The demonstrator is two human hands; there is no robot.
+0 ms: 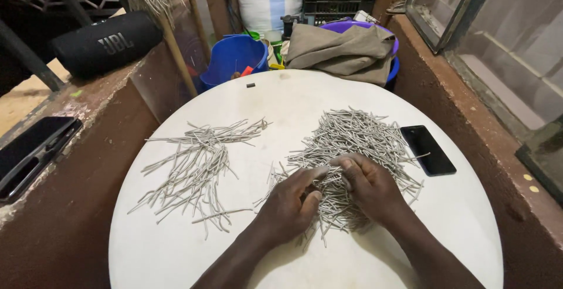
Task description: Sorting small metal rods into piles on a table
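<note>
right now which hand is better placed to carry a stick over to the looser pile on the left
Left, probably. The left hand rests on the near edge of the dense stick pile, on the side facing the looser pile. The right hand would have to cross over it.

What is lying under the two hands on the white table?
Both the left hand and right hand rest on the larger pile of thin grey sticks. The sticks directly beneath the palms are covered.

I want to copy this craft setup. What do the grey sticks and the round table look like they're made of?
Grey sticks: probably rolled paper or thin cord, since they are matte, pale grey and slightly bent; it is hard to tell which. Round table: likely moulded plastic, being a smooth, off-white, faintly glossy top with scuffs.
</note>
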